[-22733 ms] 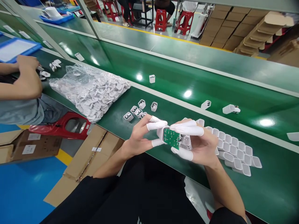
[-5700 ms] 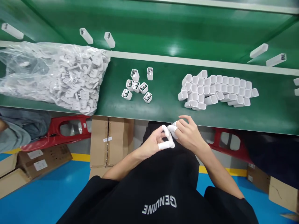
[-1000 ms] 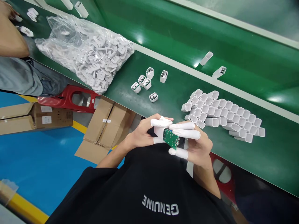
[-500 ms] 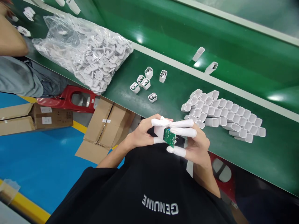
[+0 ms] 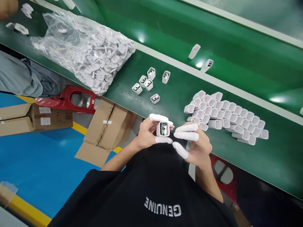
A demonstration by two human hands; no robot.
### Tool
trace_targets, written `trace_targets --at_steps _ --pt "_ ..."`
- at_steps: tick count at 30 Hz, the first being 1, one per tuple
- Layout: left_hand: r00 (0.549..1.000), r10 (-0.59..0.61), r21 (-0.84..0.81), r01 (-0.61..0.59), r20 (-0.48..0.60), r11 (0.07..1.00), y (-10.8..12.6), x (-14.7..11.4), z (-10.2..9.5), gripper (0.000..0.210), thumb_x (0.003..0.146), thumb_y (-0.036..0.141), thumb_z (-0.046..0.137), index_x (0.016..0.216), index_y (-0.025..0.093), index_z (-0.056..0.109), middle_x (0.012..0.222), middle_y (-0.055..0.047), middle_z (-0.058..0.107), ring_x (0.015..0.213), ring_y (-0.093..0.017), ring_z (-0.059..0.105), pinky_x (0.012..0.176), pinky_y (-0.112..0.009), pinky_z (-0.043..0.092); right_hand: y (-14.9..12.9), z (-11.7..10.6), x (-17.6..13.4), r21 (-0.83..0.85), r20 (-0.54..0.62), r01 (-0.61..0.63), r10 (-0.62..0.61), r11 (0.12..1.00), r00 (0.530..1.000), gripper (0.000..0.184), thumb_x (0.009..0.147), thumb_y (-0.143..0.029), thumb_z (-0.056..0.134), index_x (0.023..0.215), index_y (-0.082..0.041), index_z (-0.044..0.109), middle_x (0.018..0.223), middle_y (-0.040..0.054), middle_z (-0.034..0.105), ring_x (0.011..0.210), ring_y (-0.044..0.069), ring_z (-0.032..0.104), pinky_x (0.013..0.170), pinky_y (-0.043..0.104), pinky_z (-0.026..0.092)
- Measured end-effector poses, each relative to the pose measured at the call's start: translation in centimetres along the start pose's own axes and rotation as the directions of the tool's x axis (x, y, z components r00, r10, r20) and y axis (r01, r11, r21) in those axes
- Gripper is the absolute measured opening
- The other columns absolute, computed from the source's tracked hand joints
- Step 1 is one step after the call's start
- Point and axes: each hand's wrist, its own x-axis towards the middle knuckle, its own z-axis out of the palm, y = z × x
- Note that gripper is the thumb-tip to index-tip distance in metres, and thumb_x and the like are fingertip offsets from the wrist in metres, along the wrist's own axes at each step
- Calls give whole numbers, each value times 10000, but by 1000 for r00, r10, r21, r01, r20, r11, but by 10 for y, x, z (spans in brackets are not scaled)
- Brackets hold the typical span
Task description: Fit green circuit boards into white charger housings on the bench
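Observation:
My left hand (image 5: 148,134), with white finger cots, pinches a small white charger shell (image 5: 163,129) whose open end shows a green circuit board inside. My right hand (image 5: 195,146) floats just right of the shell with its cotted fingers spread, holding nothing. Both hands hover in front of the green bench's near edge (image 5: 132,104). On the bench beyond lie several filled shells (image 5: 148,83) and a packed stack of empty white shells (image 5: 227,113).
A clear bag of white plug parts (image 5: 87,53) lies at the left. Two loose shells (image 5: 200,56) rest on the conveyor belt behind a pale strip. A co-worker's grey sleeve (image 5: 16,78) is at far left. Cardboard boxes (image 5: 106,132) and a red stool (image 5: 68,99) sit below.
The green board, half out of the shell and gripped by both hands before, now sits inside it. My right hand has let go and opened; the shell has turned its open end upward.

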Motion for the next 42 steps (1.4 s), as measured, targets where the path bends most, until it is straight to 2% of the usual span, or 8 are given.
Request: trace_targets --at_steps 13,17,20,23,27,35,38,42 --pt "962 190 366 -252 197 896 13 17 -19 745 712 402 1108 1380 259 808 1067 -72 846 836 -200 827 728 -286 664 -13 -10 13 -172 262 24 22 985 965 275 956 -108 813 1155 -289 756 989 43 733 865 229 663 744 432 566" --pt "961 196 351 -255 194 901 12 17 -20 780 663 398 1130 1354 245 803 1062 -73 838 842 -204 827 739 -299 669 -7 -17 5 115 59 -61 54 991 997 191 948 -126 812 982 -291 722 773 -33 657 669 187 603 743 468 600" --pt "970 196 318 -232 141 919 8 15 -16 802 615 426 1144 1318 241 806 1019 -49 829 794 -191 818 727 -305 679 -1 -19 -4 -18 -146 -52 49 998 988 269 992 -78 727 828 -290 703 636 -59 522 570 166 496 701 452 556" --pt "982 172 288 -187 75 939 6 14 -10 820 609 427 1146 1323 229 795 1000 -45 826 773 -195 823 679 -284 673 -1 -18 -8 -145 -122 -141 124 979 985 301 954 -89 798 1145 -321 800 915 12 744 790 235 689 756 465 608" --pt "990 140 237 -138 5 962 7 16 -2 791 662 417 1130 1350 230 788 974 -37 829 757 -180 813 643 -242 654 -6 -8 -4 -154 115 -43 62 987 991 734 927 -181 892 1593 -341 629 1325 110 801 1093 310 790 866 503 687" --pt "996 74 271 -57 -52 961 18 23 1 752 720 402 1102 1371 227 769 1009 -38 849 794 -165 809 698 -217 646 1 9 16 -387 84 183 -163 904 983 725 935 -186 882 1604 -319 636 1174 108 825 877 267 734 714 435 606" --pt "997 47 266 -60 56 962 31 28 -12 867 696 465 1100 1441 221 729 1044 -59 838 786 -184 813 659 -223 647 9 12 25 -255 -3 166 -173 953 985 705 894 -307 925 1554 -305 678 1136 104 810 878 273 727 704 431 594" --pt "992 14 265 -48 128 963 45 37 -24 786 734 460 1069 1390 207 717 1087 -83 850 854 -215 848 768 -270 703 23 20 42 171 -67 -42 54 984 996 539 888 -430 929 1384 -281 780 978 46 721 868 245 680 771 425 588"
